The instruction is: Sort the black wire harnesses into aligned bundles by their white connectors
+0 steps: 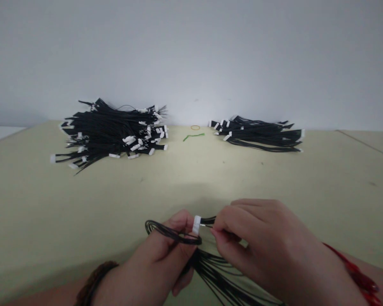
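Observation:
My left hand (161,259) is closed around a black wire harness (178,234), looped at its left end and tipped with a white connector (196,224). My right hand (261,244) pinches the same harness just right of the connector. Loose black strands of the harness (220,276) trail down between my hands toward me. Both hands hover low over the pale yellow-green table (35,204) near its front edge.
A large heap of black harnesses with white connectors (111,134) lies at the back left. A smaller, tidier pile (258,134) sits at the back right. Between them lie a yellow rubber band (195,127) and a green tie (193,136). A grey wall stands behind.

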{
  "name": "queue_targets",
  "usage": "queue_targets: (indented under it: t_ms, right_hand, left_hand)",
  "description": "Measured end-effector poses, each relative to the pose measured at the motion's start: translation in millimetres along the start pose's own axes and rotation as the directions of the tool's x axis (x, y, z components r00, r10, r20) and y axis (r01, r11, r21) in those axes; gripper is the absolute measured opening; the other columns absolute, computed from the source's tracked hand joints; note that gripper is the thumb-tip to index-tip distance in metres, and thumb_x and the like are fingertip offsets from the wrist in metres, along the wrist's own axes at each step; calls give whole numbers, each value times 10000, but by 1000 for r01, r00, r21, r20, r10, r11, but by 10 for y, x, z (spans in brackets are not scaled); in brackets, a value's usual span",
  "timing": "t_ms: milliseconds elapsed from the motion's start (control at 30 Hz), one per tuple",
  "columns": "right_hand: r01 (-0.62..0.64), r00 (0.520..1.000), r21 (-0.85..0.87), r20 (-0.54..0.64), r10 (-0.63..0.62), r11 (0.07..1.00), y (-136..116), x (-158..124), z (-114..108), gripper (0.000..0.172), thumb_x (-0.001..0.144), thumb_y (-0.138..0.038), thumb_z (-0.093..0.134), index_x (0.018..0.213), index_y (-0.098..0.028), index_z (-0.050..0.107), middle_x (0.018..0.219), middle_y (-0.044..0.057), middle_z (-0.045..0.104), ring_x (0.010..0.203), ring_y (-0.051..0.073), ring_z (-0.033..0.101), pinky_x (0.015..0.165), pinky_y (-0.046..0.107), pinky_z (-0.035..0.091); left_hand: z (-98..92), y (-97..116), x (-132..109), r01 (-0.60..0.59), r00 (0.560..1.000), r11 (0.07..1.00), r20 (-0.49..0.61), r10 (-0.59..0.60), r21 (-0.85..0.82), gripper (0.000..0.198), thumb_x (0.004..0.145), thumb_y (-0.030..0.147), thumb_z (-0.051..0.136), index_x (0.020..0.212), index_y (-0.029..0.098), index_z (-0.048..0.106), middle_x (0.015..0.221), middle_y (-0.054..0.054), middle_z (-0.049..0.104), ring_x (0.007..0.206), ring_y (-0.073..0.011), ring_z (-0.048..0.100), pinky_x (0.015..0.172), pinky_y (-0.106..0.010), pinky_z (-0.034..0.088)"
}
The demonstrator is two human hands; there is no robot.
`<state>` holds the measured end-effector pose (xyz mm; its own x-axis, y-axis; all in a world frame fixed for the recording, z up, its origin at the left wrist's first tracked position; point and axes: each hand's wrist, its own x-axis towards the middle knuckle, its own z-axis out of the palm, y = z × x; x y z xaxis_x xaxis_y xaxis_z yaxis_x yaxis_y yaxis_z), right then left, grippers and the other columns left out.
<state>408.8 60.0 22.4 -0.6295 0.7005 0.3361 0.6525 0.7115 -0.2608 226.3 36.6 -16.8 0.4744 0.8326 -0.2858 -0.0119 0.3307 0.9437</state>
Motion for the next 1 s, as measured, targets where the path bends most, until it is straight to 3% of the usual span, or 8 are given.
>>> queue_targets:
  t_ms: [300,467,633,700,867,1000]
  right_hand:
    - [94,994,-38,-45,-96,995,-25,0,63,200,820,-114,483,633,-180,453,565,-46,435,512,110,371,527,281,213]
    - [128,992,-70,-5,-129,989,-44,-2,65,210,813,-124,520,627,-179,440,571,-43,437,507,116,357,517,287,193]
    - [143,989,-26,50,-142,989,-80,-7,39,209,793,-96,512,613,-179,447,566,-31,465,485,126,340,493,297,175]
    - [155,986,-12,56,-154,988,-83,2,32,202,803,-76,486,625,-171,468,587,-21,488,499,127,360,498,295,206]
    - [242,969,-45,67,-239,969,7,45,46,170,868,-122,438,747,-161,550,650,-8,541,570,142,434,537,295,280]
    - [203,979,-204,19,-204,958,120,98,-66,76,866,-167,482,871,-159,557,720,10,563,634,153,481,587,299,334]
  left_hand:
    - [38,-1,-19,69,997,995,-33,-71,-69,331,811,544,465,821,215,432,534,92,316,428,-62,271,394,-184,216]
    - [15,-7,-37,38,997,986,-68,-27,161,249,867,443,422,791,210,464,536,63,365,440,-83,311,397,-196,255]
    - [3,87,-32,-82,996,940,-3,88,331,186,873,307,443,748,186,511,663,6,475,578,-108,388,539,-216,354]
    - [11,99,-26,-86,996,951,-1,91,296,186,866,309,454,742,182,508,655,8,471,571,-106,390,530,-219,352]
    - [8,3,15,45,999,998,-16,-45,31,211,855,394,454,785,194,451,557,75,350,417,-59,303,389,-187,257]
    - [-34,-14,84,44,993,994,-101,-54,-97,239,821,409,493,766,178,463,486,93,346,340,-34,275,339,-173,190]
